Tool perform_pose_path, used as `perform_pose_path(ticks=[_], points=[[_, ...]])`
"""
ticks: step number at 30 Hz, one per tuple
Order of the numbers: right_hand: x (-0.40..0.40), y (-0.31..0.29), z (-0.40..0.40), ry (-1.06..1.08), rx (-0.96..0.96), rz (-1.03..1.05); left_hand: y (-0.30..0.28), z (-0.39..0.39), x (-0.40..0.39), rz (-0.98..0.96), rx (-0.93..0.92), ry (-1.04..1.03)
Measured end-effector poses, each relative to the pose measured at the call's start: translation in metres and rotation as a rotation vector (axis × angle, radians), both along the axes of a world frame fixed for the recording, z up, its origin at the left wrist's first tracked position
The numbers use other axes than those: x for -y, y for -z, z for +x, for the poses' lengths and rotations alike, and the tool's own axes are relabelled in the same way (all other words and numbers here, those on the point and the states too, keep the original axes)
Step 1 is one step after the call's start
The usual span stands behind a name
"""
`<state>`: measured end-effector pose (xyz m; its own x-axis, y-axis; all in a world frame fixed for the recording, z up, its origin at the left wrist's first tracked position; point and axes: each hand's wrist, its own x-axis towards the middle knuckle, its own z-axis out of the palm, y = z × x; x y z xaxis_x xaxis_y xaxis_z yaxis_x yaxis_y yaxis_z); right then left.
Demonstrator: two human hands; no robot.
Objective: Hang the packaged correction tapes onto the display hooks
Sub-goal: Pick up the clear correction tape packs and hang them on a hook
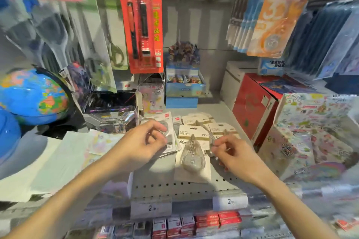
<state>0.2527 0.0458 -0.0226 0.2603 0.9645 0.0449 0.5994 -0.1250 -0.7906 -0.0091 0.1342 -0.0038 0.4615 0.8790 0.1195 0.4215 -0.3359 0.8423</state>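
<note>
Several packaged correction tapes [194, 132] lying loose in an overlapping heap on the perforated grey shelf [194, 186], cards flat and hang-holes facing the back wall, apparently dumped here for sorting before going up. Only one view to go by, the head camera, looking down over both forearms.

Reaching in from the left: left hand [143, 145] hovering over the white-carded pack [165, 122] at the heap's left edge, fingers [155, 128] curling with thumb and forefinger closing on it, most likely lifting it by the blister edge; whether fully pinching yet, hard telling through the blur.

Reaching in from the right: right hand [235, 153] sitting over the right side of the heap, fingers [217, 146] narrowly curled and pinching the clear edge of a beige-carded pack [223, 131], probably peeling it off its neighbours.

Lying between both hands and touched by neither: front beige pack [192, 158], teardrop blister up, nearest the shelf lip.

Hanging above on the back wall: red pen card [142, 25], scissors cards [108, 44] and orange tape packs [272, 29], each on a display hook under a price tag. Bare wall showing between the red card and the orange packs, plausibly the destination, though no free hook clearly visible there.

Judging the step: gathering packs, nothing of the heap hung so far. Crowding the sides: globe [33, 95] left, red box [252, 103] right.
</note>
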Motion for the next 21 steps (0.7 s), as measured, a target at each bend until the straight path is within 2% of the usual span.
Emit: perform_pose_path(ticks=[4, 8, 13, 21], points=[[-0.011, 0.007, -0.008, -0.028, 0.097, -0.094, 0.009, 0.014, -0.018, -0.006, -0.175, 0.031], [-0.015, 0.011, -0.015, -0.03, 0.086, -0.163, 0.012, 0.015, -0.023, -0.027, -0.173, 0.035], [-0.018, 0.011, -0.015, 0.037, -0.181, -0.161, 0.015, 0.012, -0.02, -0.088, -0.093, 0.022], [-0.016, -0.001, 0.007, 0.023, -0.527, -0.094, 0.016, 0.013, -0.021, -0.205, -0.005, 0.008]])
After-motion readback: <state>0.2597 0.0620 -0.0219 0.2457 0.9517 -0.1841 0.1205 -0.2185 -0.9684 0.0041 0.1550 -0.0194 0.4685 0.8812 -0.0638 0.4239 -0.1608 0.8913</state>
